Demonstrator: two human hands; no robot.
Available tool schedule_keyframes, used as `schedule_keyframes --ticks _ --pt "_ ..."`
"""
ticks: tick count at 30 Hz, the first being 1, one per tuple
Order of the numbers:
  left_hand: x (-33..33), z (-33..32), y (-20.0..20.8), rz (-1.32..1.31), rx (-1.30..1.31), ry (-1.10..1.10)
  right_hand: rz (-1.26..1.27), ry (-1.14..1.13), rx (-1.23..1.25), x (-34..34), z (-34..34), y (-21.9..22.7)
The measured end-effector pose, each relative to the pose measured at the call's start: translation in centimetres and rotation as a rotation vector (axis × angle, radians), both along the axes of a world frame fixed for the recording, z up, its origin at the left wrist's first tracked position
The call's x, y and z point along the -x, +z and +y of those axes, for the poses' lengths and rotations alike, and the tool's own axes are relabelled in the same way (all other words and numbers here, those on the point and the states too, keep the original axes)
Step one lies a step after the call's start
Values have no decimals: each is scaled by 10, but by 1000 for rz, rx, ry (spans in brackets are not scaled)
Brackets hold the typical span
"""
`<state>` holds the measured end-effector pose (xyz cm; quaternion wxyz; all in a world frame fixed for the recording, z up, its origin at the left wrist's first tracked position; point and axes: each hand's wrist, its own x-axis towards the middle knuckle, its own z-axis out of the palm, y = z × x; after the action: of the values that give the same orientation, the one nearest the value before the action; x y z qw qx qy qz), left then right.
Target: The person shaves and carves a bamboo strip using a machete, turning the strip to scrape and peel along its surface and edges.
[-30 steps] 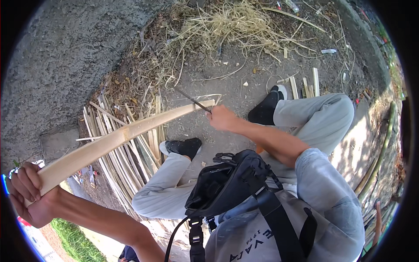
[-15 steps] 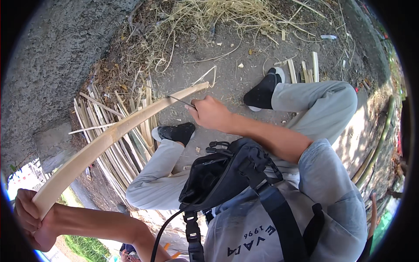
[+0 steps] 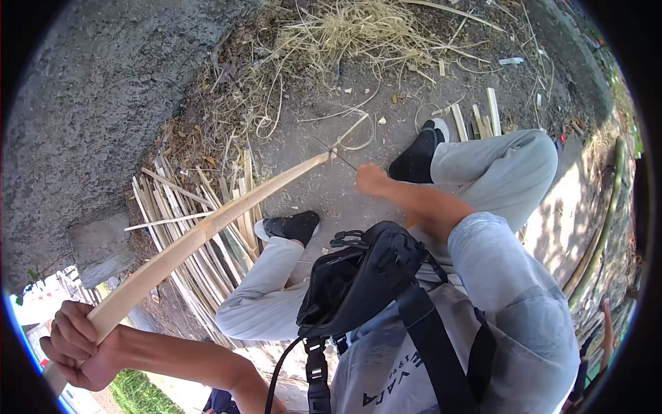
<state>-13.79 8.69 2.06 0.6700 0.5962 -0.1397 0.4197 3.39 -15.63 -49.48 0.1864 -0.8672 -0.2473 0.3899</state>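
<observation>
A long pale bamboo strip (image 3: pixel 200 238) runs slantwise from the lower left to the middle of the head view. My left hand (image 3: pixel 84 343) is closed around its near end, at the left rim. In my right hand (image 3: pixel 373 179), fingers wrapped round the handle, is a knife (image 3: pixel 345 160) with a thin dark blade. The blade crosses the strip's far tip. From that tip a thin curled shaving (image 3: pixel 355 128) hangs off. The knife's handle is mostly hidden by my fingers.
Split bamboo strips (image 3: pixel 172 252) lie piled beyond my left leg. Pale shavings (image 3: pixel 352 31) heap at the top. More short strips (image 3: pixel 492 110) lie past my right shoe (image 3: pixel 417 152). A rough grey wall (image 3: pixel 124 96) borders the left. A black bag (image 3: pixel 362 283) sits against my body.
The knife has slid along the bamboo strip to its far tip, with my right hand moving away from my left. The shaving at the tip has shifted. The whole view has swung slightly.
</observation>
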Motion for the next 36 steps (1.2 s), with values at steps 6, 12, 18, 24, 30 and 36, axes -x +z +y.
schedule_keyframes --ticks 6,12,18,24,30,36 --pt "17 -9 3 -49 -34 96 14 99 -116 7 35 84" --pt "14 -5 -1 -56 -54 71 -32 22 48 -2 -4 8" --pt "20 -4 -6 -73 -41 139 -93 134 19 -2 -2 27" --pt "22 -3 -10 -44 -73 209 -150 129 128 -5 -34 21" --pt "44 -14 -11 -34 -80 221 -79 80 182 -15 -27 40" --pt "100 -13 25 -106 -75 252 -87 75 221 -64 -43 46"
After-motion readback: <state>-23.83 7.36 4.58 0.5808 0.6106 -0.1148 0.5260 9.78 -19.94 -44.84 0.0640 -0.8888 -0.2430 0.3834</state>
